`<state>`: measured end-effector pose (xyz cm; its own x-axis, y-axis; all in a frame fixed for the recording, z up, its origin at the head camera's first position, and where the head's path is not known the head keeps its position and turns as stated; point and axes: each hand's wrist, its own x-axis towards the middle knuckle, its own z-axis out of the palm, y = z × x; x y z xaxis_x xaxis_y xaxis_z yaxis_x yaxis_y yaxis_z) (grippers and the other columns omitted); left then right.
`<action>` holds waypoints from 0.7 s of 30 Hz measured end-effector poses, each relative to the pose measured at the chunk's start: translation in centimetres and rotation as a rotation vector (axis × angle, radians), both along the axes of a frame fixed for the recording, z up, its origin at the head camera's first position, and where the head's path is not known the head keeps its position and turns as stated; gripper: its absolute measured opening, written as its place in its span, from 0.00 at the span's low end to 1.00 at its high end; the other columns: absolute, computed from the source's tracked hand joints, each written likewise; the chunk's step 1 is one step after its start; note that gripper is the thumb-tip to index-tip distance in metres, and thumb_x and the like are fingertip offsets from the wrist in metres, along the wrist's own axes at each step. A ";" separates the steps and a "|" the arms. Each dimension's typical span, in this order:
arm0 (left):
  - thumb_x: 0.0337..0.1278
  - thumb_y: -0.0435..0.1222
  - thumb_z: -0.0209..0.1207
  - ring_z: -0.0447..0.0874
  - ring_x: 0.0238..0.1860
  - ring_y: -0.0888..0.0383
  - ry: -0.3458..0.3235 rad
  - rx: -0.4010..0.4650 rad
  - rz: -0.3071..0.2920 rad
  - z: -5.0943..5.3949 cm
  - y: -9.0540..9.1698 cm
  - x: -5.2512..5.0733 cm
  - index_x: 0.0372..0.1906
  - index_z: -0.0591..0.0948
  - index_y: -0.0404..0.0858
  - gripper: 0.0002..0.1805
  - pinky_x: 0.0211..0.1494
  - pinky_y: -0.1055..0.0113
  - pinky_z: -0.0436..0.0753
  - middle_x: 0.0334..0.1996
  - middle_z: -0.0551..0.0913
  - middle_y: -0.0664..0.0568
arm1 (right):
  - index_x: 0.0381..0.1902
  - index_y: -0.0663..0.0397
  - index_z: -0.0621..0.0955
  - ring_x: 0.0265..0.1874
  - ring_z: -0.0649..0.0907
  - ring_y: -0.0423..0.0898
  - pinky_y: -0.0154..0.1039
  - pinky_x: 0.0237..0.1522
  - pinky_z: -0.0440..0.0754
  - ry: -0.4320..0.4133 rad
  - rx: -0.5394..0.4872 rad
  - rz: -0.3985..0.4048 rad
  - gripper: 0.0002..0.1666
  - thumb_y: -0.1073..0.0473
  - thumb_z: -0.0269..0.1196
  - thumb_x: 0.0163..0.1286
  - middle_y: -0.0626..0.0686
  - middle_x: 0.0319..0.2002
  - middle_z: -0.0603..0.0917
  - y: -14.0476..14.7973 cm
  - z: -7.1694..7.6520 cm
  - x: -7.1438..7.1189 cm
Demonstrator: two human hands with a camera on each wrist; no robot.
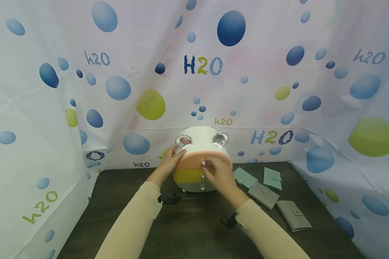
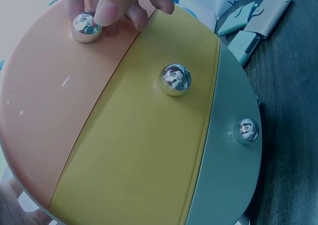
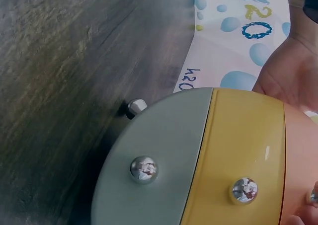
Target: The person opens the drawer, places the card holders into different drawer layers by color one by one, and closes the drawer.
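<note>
A round white drawer box (image 1: pixel 199 138) stands on its side at the table's far edge, with two silver ring-shaped pieces on top. Its front has an orange drawer (image 2: pixel 44 86), a yellow drawer (image 2: pixel 134 135) and a grey-green drawer (image 2: pixel 226 170), each with a silver knob. My right hand (image 1: pixel 220 174) pinches the orange drawer's knob (image 2: pixel 85 29) between thumb and finger. Against the box's left side rests my left hand (image 1: pixel 166 163), its thumb near the upper front edge; its other fingers are partly hidden. The three fronts look flush with one another.
Right of the box lie several small snap wallets: a green wallet (image 1: pixel 245 177), another green wallet (image 1: pixel 272 178), a grey wallet (image 1: pixel 263 195) and a second grey wallet (image 1: pixel 293 216). A printed curtain (image 1: pixel 168 82) hangs behind and beside the dark table (image 1: pixel 188 226).
</note>
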<state>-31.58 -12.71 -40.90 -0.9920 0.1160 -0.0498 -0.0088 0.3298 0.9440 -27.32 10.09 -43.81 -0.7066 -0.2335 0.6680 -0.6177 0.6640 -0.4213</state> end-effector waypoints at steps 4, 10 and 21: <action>0.65 0.65 0.51 0.46 0.78 0.39 -0.001 -0.002 0.000 0.0 0.0 0.0 0.80 0.49 0.44 0.50 0.76 0.41 0.53 0.78 0.49 0.37 | 0.49 0.52 0.82 0.34 0.84 0.41 0.35 0.36 0.84 -0.030 -0.074 0.016 0.15 0.62 0.71 0.65 0.47 0.38 0.85 0.2 -0.3 0.4; 0.65 0.64 0.52 0.47 0.78 0.39 -0.002 -0.005 0.007 0.1 0.0 0.1 0.80 0.49 0.44 0.49 0.76 0.42 0.53 0.78 0.50 0.37 | 0.46 0.53 0.82 0.33 0.83 0.42 0.36 0.33 0.83 -0.059 -0.111 -0.023 0.13 0.62 0.71 0.64 0.47 0.38 0.85 0.5 -0.9 1.1; 0.66 0.64 0.52 0.46 0.78 0.40 -0.008 -0.008 0.004 0.1 -0.1 0.0 0.80 0.49 0.44 0.49 0.76 0.42 0.53 0.78 0.49 0.37 | 0.45 0.55 0.82 0.33 0.84 0.42 0.36 0.34 0.84 -0.127 -0.092 -0.034 0.12 0.61 0.70 0.66 0.47 0.35 0.84 0.8 -2.2 1.6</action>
